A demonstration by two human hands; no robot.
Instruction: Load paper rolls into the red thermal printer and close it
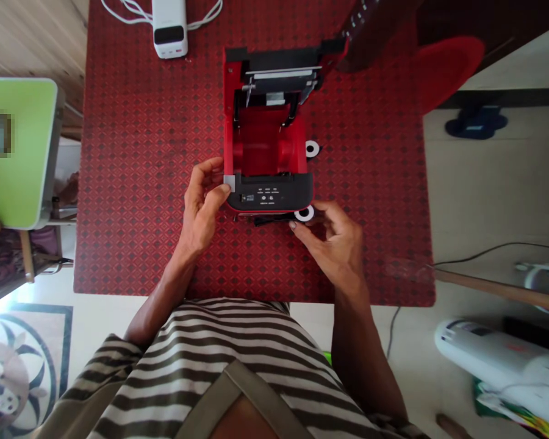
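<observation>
We see a room from above, and the edges cut some things off. A big table [141,152] with a red cloth of small diamond shapes fills the middle. Below it is a pale floor [407,292]. A green board [21,152] stands at the left, with one spot on it blurred. A red seat [448,70] sits past the far right corner of the table. A white machine [498,360] lies on the floor at the lower right, cut off by the edge. A dark thing [370,30] hangs in at the top, and we can't tell what it is.

We wear a striped shirt [210,360]. A white box [169,27] with white cords [128,12] lies at the far end of the table.

In the middle sits a small red printer [268,192]. Its long side points straight away from us. Its black button front is near us, and its open lid is far from us.

Our left hand [201,204] holds the printer's near left corner, with the fingers [210,167] curled by a gray tab [229,182]. Our right hand [332,247] is in front of the printer. Its fingers [322,210] are close together, right by a white ring [304,213]. We can't tell if they hold it. A black thing [269,221] under the printer's front is hard to make out. Another white ring [312,149] lies just beside the printer's right side.
</observation>
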